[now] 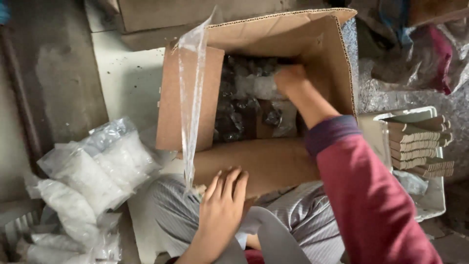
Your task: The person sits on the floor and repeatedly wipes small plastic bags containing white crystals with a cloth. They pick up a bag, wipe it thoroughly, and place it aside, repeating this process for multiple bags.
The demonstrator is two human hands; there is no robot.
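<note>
Your cardboard box (273,161) rests against your lap with its open mouth facing up toward you, its long axis running away from you toward the far wall of the box. One flap (188,98) stands up on the left edge, and a loose strip of clear tape (193,83) hangs from its top down past the near edge. Your right hand (290,78) reaches deep inside, down among the small clear bags (254,98) packed at the far end; its fingers curl downward out of sight, so you cannot tell whether they grip anything. Your left hand (222,205) lies flat on the near wall of the box, fingers spread a little and holding nothing, just beside the tape's lower end. The box's contents are dark and hard to make out beyond shiny plastic and something pale. To your left, on the floor, sits a heap of clear bags of white pieces (88,181), partly cut off by the bottom edge. To your right, a white tray (432,195) holds a stack of folded cardboard pieces (420,144).
</note>
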